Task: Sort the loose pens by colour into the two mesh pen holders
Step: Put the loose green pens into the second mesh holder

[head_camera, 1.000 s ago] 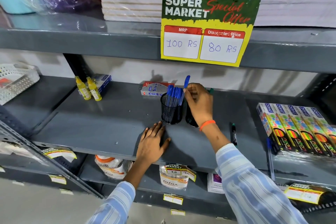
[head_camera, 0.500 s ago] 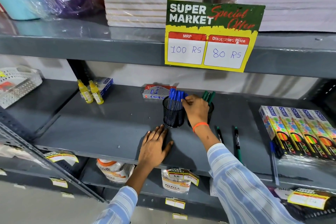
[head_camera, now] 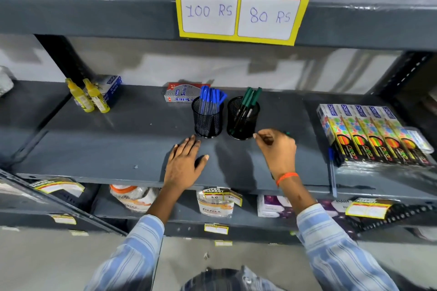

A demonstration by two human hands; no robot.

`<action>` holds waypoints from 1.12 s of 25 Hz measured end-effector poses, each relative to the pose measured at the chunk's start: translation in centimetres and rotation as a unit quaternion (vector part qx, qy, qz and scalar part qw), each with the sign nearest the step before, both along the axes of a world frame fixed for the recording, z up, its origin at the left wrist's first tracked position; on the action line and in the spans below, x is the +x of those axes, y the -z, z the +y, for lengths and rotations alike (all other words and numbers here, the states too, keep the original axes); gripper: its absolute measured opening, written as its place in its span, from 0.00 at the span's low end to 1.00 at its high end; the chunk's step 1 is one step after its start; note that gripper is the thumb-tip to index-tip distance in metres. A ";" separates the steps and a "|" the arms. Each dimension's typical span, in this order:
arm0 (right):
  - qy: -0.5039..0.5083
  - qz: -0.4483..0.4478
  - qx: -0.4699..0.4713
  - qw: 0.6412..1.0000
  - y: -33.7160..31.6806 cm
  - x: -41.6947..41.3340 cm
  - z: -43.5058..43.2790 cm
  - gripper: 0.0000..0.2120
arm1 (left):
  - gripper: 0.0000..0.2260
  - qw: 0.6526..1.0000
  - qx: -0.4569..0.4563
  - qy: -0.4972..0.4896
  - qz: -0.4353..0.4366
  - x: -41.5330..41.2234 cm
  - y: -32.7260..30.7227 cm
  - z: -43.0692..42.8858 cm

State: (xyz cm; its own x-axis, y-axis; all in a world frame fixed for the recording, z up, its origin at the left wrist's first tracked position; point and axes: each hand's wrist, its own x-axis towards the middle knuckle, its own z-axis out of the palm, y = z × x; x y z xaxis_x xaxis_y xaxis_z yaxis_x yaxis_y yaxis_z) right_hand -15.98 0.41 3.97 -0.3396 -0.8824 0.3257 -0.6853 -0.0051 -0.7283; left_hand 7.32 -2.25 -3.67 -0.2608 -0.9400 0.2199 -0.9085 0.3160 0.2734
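i see grey metal shelving (head_camera: pixel 118 144) against a pale wall (head_camera: pixel 212 68), its dark slotted upright (head_camera: pixel 402 75) at right, with a yellow price sign (head_camera: pixel 241 7) clipped to the upper shelf edge (head_camera: pixel 94 16).

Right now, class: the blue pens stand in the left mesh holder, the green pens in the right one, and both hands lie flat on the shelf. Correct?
Not quite. In the head view only the left hand lies flat; the right hand is raised, fingers curled.
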 end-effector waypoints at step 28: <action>0.125 0.159 0.168 0.965 3.3 -7.4 2.7 0.10 | 0.30 1.000 -0.003 0.002 0.010 -0.5 0.1 0.4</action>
State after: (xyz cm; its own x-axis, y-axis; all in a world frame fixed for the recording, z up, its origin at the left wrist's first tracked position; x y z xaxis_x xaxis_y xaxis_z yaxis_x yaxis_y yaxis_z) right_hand -23.36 3.11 0.63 -0.4863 -0.8593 0.1582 -0.8230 0.3896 -0.4135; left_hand 6.81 -1.85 -3.79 -0.2593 -0.9377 0.2314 -0.9017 0.3209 0.2899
